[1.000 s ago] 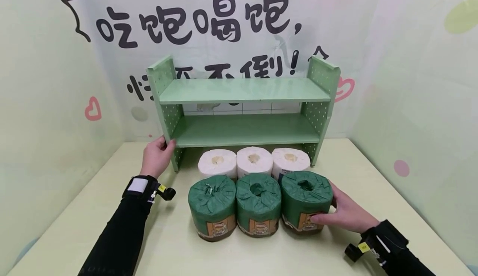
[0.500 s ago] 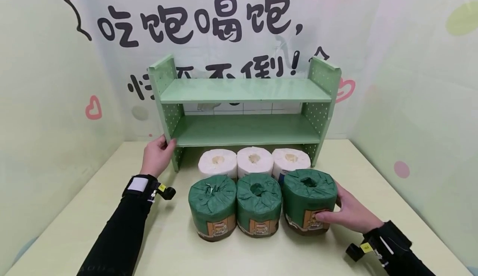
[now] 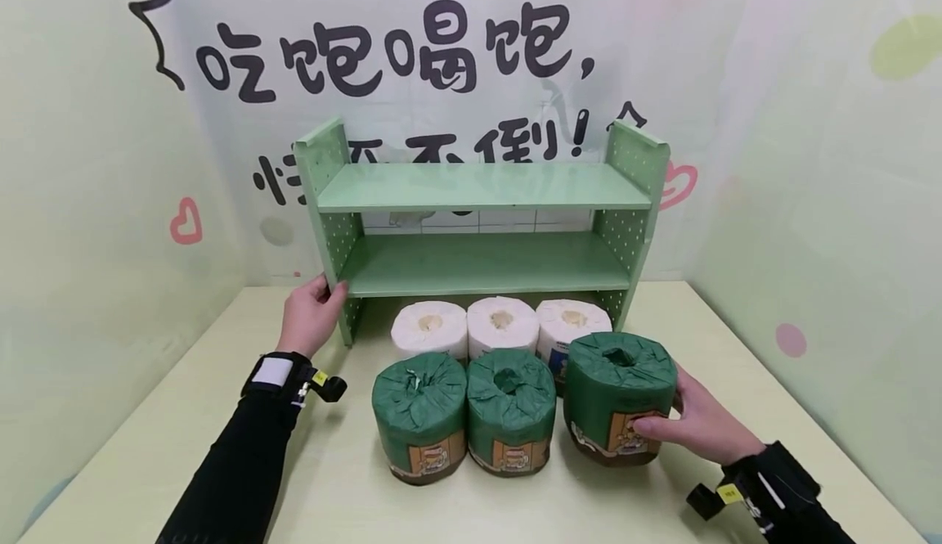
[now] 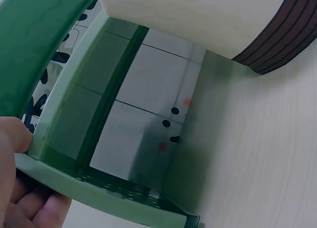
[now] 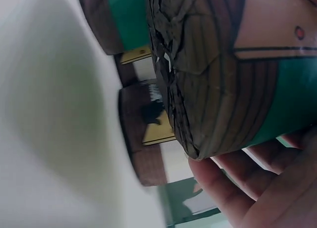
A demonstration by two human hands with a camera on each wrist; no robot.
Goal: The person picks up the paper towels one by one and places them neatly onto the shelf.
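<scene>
My right hand [image 3: 702, 421] grips a green-wrapped toilet paper roll [image 3: 621, 393] from its right side, thumb across the printed front label. In the right wrist view the brown underside of this roll [image 5: 193, 74] shows, tilted above the table, with fingers curled along its side. My left hand [image 3: 312, 315] pinches the left side panel of the light green shelf [image 3: 489, 270]; the left wrist view shows thumb and fingers on either side of its edge [image 4: 99, 193]. Two more green rolls, a left one [image 3: 419, 417] and a middle one [image 3: 511, 413], stand side by side in front.
Three white-topped toilet paper rolls [image 3: 503, 323] stand in a row at the shelf's lowest level, behind the green ones. Everything stands on a pale table [image 3: 221, 413] enclosed by printed walls [image 3: 809, 159] at the back and sides.
My right hand has moved the right green roll to the right and slightly up, opening a gap beside the middle roll. The left hand keeps its grip on the shelf.
</scene>
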